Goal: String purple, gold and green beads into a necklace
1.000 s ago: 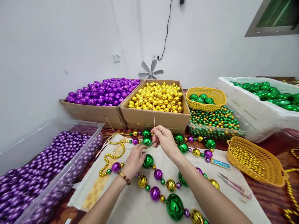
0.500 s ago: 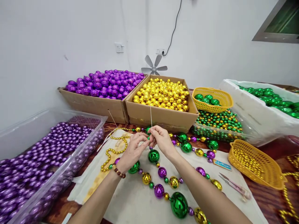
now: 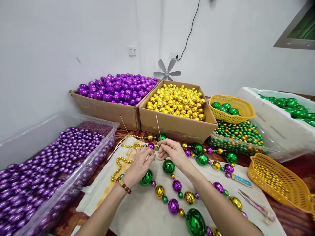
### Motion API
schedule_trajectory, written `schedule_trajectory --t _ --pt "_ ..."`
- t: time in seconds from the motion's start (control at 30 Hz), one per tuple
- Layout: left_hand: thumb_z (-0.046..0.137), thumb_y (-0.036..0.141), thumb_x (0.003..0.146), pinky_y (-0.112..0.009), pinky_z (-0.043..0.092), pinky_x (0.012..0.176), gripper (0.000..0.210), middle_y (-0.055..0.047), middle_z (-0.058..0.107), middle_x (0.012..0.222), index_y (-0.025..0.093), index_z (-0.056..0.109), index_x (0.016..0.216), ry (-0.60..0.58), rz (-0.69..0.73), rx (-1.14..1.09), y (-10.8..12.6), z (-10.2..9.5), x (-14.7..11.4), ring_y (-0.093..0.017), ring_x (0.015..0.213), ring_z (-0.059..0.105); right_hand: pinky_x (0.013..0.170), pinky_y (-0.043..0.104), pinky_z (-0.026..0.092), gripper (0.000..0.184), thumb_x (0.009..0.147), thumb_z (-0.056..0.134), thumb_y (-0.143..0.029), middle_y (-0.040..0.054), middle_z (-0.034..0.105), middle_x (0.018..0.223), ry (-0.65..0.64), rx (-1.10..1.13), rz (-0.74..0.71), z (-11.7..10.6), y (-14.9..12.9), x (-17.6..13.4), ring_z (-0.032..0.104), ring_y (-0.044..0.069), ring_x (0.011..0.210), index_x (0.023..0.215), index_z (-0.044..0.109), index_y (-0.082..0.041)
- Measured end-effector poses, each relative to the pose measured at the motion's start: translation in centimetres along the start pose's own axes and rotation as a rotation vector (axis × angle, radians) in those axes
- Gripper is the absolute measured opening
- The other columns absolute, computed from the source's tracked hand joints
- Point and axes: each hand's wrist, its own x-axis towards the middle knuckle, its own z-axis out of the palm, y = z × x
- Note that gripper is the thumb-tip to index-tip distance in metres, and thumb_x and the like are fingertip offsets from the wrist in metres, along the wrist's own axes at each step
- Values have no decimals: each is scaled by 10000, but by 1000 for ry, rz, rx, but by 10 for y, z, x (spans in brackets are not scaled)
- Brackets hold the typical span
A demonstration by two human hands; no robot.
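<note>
Above the cloth [image 3: 137, 209], my right hand [image 3: 174, 154] pinches a thin white string [image 3: 157, 126], whose end sticks up past the fingertips. Close beside it, my left hand [image 3: 140, 164], with a brown bead bracelet [image 3: 124, 186] at the wrist, has its fingers curled in a pinch; what they hold is hidden. A strand of shiny beads hangs down just below my right hand, with a big green bead [image 3: 168, 166] near the top. A purple bead [image 3: 173, 206] belongs to another strand lying on the cloth. Small gold beads [image 3: 120, 164] trail to the left of my left hand.
Cardboard boxes of purple balls [image 3: 110, 88] and gold balls [image 3: 177, 101] stand behind. A clear bin [image 3: 93, 170] of purple beads sits left. At right are yellow baskets [image 3: 295, 183], scissors [image 3: 258, 206], a blue-labelled blade packet [image 3: 241, 180] and a white foam box [image 3: 265, 131].
My hands have parted slightly, leaving a small gap between the fingertips. The string's upper end now leans left. The whole view has shifted, so the surroundings sit farther right.
</note>
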Motion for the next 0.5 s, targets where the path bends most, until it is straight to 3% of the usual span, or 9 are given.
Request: schedule_trajectory --t 0.07,0.2,0.33,0.5 --pt "395 309 955 -439 399 944 209 -67 612 1065 222 583 983 -22 1 -50 1 2 2 -246 1046 525 492 242 512 189 847 545 -354 -26 599 654 -28 -39 -5 -1 -6 0 585 110 491 878 608 -179" --pt "480 315 919 -433 391 1001 323 -99 588 1226 228 534 1225 -111 53 -185 12 22 8 -258 1151 523 452 185 372 166 902 525 -345 -69 480 552 -10 -126 -87 -1 -29 -5 447 82 458 848 606 -211" --pt "489 281 908 -413 416 970 266 -94 620 1123 210 588 1144 -118 74 -288 35 55 7 -256 1094 550 414 189 243 177 893 532 -335 -80 356 535 -19 -88 -125 1 -59 -9 301 74 448 817 620 -203" --pt "487 275 911 -346 449 875 184 -58 648 1004 213 617 1024 -14 -44 -445 63 79 -2 -221 954 591 369 199 131 159 836 563 -328 -105 268 498 129 45 -110 1 -82 -2 175 57 392 749 584 -196"
